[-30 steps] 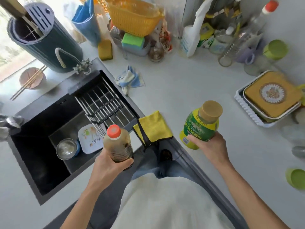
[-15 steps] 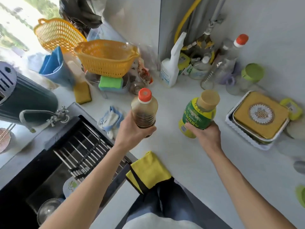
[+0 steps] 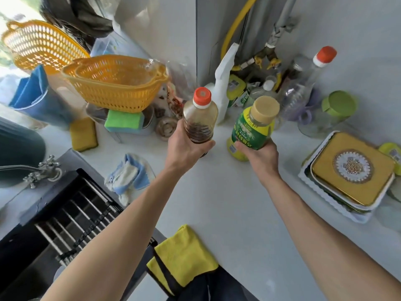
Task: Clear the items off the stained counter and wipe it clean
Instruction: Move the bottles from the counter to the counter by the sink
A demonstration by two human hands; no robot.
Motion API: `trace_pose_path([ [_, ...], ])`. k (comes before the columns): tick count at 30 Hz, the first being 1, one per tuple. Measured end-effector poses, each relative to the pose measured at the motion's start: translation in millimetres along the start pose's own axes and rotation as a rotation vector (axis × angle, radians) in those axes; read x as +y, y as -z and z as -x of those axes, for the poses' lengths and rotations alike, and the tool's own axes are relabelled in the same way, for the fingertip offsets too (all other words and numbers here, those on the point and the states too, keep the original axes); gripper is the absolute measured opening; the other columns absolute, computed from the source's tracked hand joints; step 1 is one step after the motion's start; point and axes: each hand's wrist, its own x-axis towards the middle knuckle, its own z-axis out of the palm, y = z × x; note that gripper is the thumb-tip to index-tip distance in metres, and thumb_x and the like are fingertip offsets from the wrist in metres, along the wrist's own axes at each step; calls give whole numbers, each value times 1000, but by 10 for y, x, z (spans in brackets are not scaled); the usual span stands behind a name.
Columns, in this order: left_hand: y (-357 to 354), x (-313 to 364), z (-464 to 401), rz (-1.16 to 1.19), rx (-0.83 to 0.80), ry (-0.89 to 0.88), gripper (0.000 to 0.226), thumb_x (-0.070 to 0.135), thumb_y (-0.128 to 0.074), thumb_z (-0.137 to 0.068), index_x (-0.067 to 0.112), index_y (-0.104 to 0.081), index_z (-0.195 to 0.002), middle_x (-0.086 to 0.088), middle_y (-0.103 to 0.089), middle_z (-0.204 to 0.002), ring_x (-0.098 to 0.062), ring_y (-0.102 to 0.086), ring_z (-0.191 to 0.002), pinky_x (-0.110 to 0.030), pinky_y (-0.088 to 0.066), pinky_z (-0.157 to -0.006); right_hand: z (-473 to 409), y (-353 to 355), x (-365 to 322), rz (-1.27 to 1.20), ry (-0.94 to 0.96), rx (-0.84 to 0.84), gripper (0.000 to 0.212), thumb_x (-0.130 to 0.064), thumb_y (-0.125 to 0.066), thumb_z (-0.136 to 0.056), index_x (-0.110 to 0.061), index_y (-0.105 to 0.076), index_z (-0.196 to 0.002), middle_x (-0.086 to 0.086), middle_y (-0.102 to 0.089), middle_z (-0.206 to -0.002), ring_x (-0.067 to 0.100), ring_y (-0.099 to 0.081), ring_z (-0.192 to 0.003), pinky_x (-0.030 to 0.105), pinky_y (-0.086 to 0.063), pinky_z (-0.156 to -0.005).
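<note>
Two bottles held up over the white surface (image 3: 230, 205) — left hand (image 3: 186, 146) wrapped around the red-capped bottle (image 3: 200, 118), dark liquid low inside; right hand (image 3: 259, 154) closed on the green-labelled bottle (image 3: 252, 124). Yellow cloth (image 3: 184, 257) lies at the surface's near edge, sponge (image 3: 124, 121) in the tray under the orange basket (image 3: 117, 83).

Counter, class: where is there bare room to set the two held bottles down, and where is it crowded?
Bare counter lies between the blue rag, yellow cloth and gold tin. A smaller patch sits behind the left hand and right hand. The back corner is crowded: spray bottle, clear bottle, basket.
</note>
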Motion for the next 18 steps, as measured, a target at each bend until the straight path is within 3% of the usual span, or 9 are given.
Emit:
trace_pose_path([
  [7, -136, -44, -156, 45, 48, -17, 76, 51, -92, -62, 36, -53, -125, 26, -67, -103, 29, -56, -94, 7, -40, -75, -192, -84, 39, -26, 58, -16, 60, -46, -93, -64, -31, -70, -117, -22, -74, -103, -14, -67, -94, 13, -53, -82],
  [11, -164, -25, -212, 69, 43, -29, 77, 50, -93, -62, 38, -51, -125, 29, -64, -102, 31, -54, -95, 9, -39, -73, -252, -130, -15, -34, 71, -35, 71, -52, -91, -60, -32, -67, -123, -29, -71, -101, -20, -64, -92, -1, -48, -74],
  [14, -145, -19, -223, 60, 21, -16, 85, 54, -94, -59, 35, -51, -130, 31, -63, -103, 33, -52, -96, 10, -36, -72, -252, -137, -42, -21, 65, -48, 73, -55, -90, -57, -38, -62, -123, -31, -69, -101, -19, -64, -94, 1, -48, -75],
  [16, -98, -21, -197, 48, -14, 11, 98, 56, -95, -58, 31, -48, -140, 29, -63, -110, 29, -54, -99, 10, -37, -73, -233, -113, -65, -3, 53, -71, 80, -52, -92, -58, -36, -59, -128, -30, -68, -105, -13, -64, -100, 7, -47, -81],
  [18, -20, -36, -107, 44, -37, 38, 109, 52, -95, -61, 28, -40, -152, 22, -62, -129, 17, -56, -111, 8, -38, -84, -167, -51, -98, 21, 47, -102, 83, -47, -94, -60, -37, -54, -132, -34, -65, -106, -15, -61, -102, 9, -46, -85],
])
